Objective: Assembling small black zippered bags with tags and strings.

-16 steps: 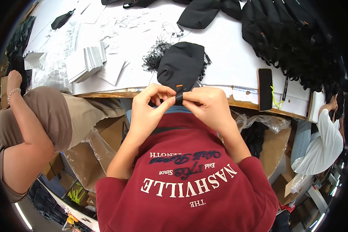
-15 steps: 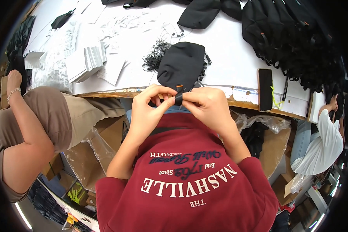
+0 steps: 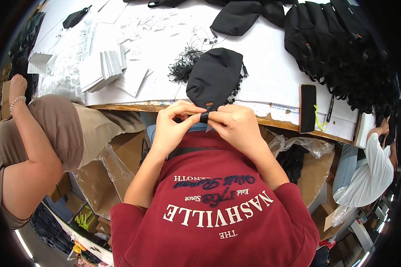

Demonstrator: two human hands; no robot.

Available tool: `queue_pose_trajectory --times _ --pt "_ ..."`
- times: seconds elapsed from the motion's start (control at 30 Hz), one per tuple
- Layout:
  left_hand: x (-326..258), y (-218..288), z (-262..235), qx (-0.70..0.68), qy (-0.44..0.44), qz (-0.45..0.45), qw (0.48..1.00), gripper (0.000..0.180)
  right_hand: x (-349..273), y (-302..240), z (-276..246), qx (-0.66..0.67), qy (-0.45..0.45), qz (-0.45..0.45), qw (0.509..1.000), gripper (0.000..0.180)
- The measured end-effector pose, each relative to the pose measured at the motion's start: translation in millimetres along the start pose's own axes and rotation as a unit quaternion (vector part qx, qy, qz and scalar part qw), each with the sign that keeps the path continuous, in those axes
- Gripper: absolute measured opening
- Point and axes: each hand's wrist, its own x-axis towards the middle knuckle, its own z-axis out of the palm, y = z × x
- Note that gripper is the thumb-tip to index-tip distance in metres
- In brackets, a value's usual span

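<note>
A black fabric pouch [image 3: 216, 73] lies on the white table with its narrow end toward me, hanging over the near edge. Near that end shows a small orange tab [image 3: 209, 103]. A short black strap [image 3: 204, 117] comes off the pouch; my left hand [image 3: 173, 127] pinches it from the left between thumb and fingers. From the other side my right hand [image 3: 238, 127] grips the same strap. Below the strap a small pale pointed bit sticks out, too small to name. Beside the pouch lies a bundle of black cords [image 3: 185, 66] with small black ends.
Stacked white cards [image 3: 103, 71] and clear bags stand on the left. A phone [image 3: 307, 109] and a pen [image 3: 330, 109] lie near the right edge. Black pouches [image 3: 325, 49] pile up at the far right. Another person's arm [image 3: 33, 133] is at left; a white-sleeved person [image 3: 365, 171] is at right.
My hands have shifted slightly, and the strap between them now shows more plainly as a folded band. The whole view has moved a little; the pouch still lies in the same spot.
</note>
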Motion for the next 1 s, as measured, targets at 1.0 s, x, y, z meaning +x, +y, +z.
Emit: queue_pose_trajectory --times 1.0 --pt "-10 52 11 -0.164 -0.022 -0.002 0.986 0.004 -5 -8 -23 0.62 0.067 0.174 0.762 0.015"
